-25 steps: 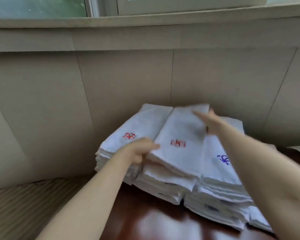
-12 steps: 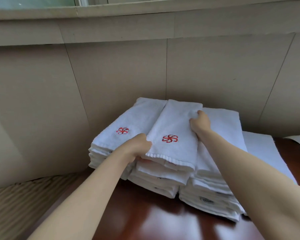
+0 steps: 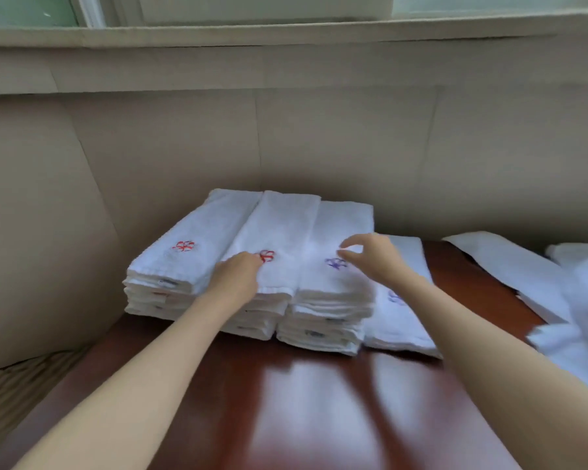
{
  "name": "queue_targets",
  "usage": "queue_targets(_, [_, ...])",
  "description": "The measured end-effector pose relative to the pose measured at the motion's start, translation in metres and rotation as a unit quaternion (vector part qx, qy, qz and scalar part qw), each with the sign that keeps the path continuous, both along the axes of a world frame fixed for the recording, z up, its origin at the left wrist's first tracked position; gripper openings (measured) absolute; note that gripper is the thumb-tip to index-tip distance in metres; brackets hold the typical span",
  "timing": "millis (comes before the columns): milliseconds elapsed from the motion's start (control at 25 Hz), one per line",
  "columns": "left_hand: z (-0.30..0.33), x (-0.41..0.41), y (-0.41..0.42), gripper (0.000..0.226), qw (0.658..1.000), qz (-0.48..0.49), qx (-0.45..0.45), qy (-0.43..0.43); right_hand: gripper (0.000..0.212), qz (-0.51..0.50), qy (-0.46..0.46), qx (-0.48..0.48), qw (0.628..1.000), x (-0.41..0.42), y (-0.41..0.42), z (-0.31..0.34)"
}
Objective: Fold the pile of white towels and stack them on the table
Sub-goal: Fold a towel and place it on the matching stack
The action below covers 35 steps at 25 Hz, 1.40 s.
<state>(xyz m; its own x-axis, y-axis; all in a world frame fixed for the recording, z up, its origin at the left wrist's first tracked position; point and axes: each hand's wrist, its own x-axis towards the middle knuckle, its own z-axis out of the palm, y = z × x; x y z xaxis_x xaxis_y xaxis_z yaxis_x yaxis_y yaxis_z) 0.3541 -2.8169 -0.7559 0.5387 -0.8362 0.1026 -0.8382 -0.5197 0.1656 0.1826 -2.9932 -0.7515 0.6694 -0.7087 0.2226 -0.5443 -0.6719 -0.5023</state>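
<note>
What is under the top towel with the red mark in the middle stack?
Under the middle towel more folded towels show at the front edge, resting on the table. The left hand rests on top, covering part of that edge. How far back they reach is hidden.

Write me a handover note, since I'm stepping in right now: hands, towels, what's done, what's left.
Left hand: rests on the middle stack, holding nothing.
Right hand: above the right stack, fingers loosely curled, holding nothing.
Done: three stacks of folded towels side by side on the table, including the left stack, and a lower folded towel beside them.
Left: unfolded towels at the far right.
</note>
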Motion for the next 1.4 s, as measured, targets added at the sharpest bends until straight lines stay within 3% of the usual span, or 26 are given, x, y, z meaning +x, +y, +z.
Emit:
queue_targets(120, [0.017, -0.064, -0.019, 0.041, 0.992, -0.027, -0.101, 0.064, 0.023, -0.111, 0.007, -0.024, 0.994, -0.118, -0.017, 0.005])
queue_targets(240, [0.030, -0.167, -0.047, 0.037, 0.969, -0.151, -0.138, 0.142, 0.028, -0.242, 0.071, -0.045, 0.967, -0.236, -0.022, 0.009])
queue_targets(400, [0.022, -0.307, -0.076, 0.037, 0.939, -0.296, -0.048, 0.167, 0.038, -0.367, 0.123, -0.034, 0.921, -0.365, -0.018, 0.012])
queue_targets(560, [-0.010, -0.411, -0.086, 0.064, 0.893, -0.356, 0.115, 0.249, 0.062, -0.293, 0.160, 0.103, 0.937, -0.440, 0.003, -0.035])
queue_targets(600, [-0.024, -0.429, -0.085, 0.073, 0.882, -0.361, 0.144, 0.267, 0.057, -0.279, 0.180, 0.113, 0.936, -0.447, 0.015, -0.054])
queue_targets(680, [-0.046, -0.452, -0.081, 0.082, 0.881, -0.379, 0.134, 0.248, 0.045, -0.277, 0.210, 0.044, 0.937, -0.454, 0.036, -0.083])
queue_targets(760, [-0.051, -0.452, -0.078, 0.060, 0.894, -0.360, 0.057, 0.259, 0.044, -0.297, 0.162, -0.019, 0.941, -0.454, 0.046, -0.089])
queue_targets(800, [-0.047, -0.446, -0.075, 0.044, 0.891, -0.330, 0.020, 0.311, 0.044, -0.307, 0.117, -0.041, 0.944, -0.451, 0.050, -0.085])
queue_targets(880, [-0.035, -0.426, -0.062, 0.025, 0.851, -0.251, -0.014, 0.461, 0.044, -0.291, 0.019, -0.076, 0.953, -0.434, 0.059, -0.069])
queue_targets(920, [-0.030, -0.415, -0.052, 0.022, 0.821, -0.224, -0.020, 0.524, 0.047, -0.252, -0.010, -0.058, 0.966, -0.419, 0.070, -0.058])
queue_targets(1000, [-0.023, -0.392, -0.028, 0.017, 0.784, -0.202, -0.026, 0.587, 0.055, -0.134, 0.031, 0.019, 0.990, -0.383, 0.104, -0.036])
queue_targets(1120, [-0.023, -0.355, 0.009, 0.018, 0.779, -0.173, -0.037, 0.602, 0.044, -0.019, 0.066, 0.073, 0.995, -0.337, 0.141, -0.029])
queue_targets(1200, [-0.032, -0.329, 0.034, 0.015, 0.774, -0.116, -0.083, 0.617, 0.036, 0.005, 0.055, 0.094, 0.994, -0.312, 0.152, -0.045])
queue_targets(1280, [-0.048, -0.298, 0.065, 0.009, 0.742, -0.036, -0.160, 0.650, 0.039, -0.024, 0.044, 0.048, 0.998, -0.284, 0.164, -0.073])
queue_targets(1320, [-0.056, -0.286, 0.080, 0.006, 0.742, -0.021, -0.174, 0.648, 0.042, -0.061, 0.016, 0.002, 0.998, -0.271, 0.168, -0.086])
queue_targets(1400, [-0.070, -0.274, 0.107, 0.015, 0.802, -0.076, -0.121, 0.580, 0.038, -0.114, -0.083, -0.026, 0.990, -0.250, 0.171, -0.100])
